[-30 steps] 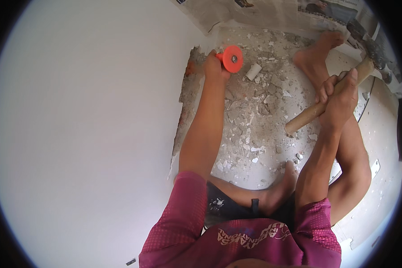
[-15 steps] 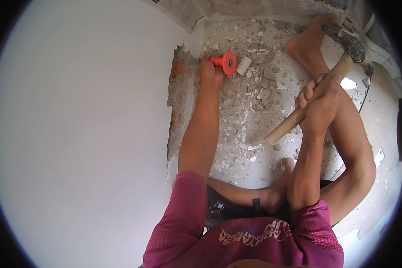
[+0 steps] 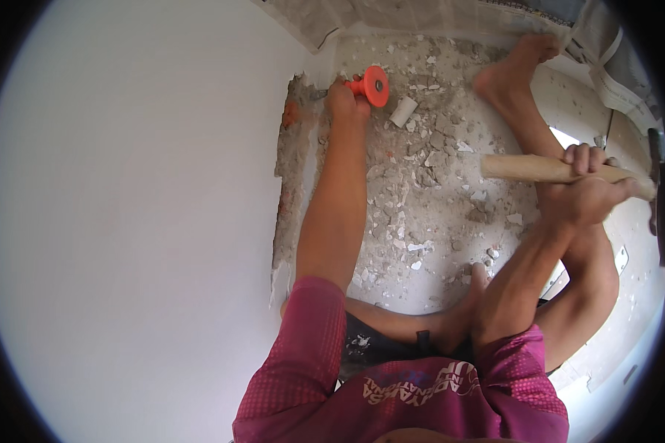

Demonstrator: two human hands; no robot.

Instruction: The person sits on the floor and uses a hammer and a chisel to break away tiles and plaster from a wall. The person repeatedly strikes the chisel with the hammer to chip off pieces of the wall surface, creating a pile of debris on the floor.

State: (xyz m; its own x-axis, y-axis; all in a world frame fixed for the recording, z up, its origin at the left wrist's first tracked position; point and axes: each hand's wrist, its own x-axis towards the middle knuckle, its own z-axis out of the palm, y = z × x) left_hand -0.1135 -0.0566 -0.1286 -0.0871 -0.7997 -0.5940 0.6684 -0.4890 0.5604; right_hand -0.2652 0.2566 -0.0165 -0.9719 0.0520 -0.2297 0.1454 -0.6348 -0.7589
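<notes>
My left hand (image 3: 343, 105) is closed around a chisel (image 3: 375, 86) with an orange round hand guard. Its metal blade points left at the chipped strip (image 3: 292, 140) along the wall's lower edge, where grey mortar and reddish brick show. Over by my bent right leg, my right hand (image 3: 587, 196) grips a hammer (image 3: 528, 168) by its pale wooden handle. The handle's butt end points left toward the rubble. The hammer's dark head is at the far right rim of the view, hard to make out there.
Broken plaster and mortar rubble (image 3: 428, 173) covers the floor between my legs. A short white pipe piece (image 3: 403, 111) lies beside the chisel guard. The smooth white wall (image 3: 140, 221) fills the left side. Greyish sheeting (image 3: 421, 16) lies along the far edge.
My right hand has swung the hammer to the right and nearer to me, its handle turning from slanted to nearly level. The chisel's orange guard has shifted slightly up and left.
</notes>
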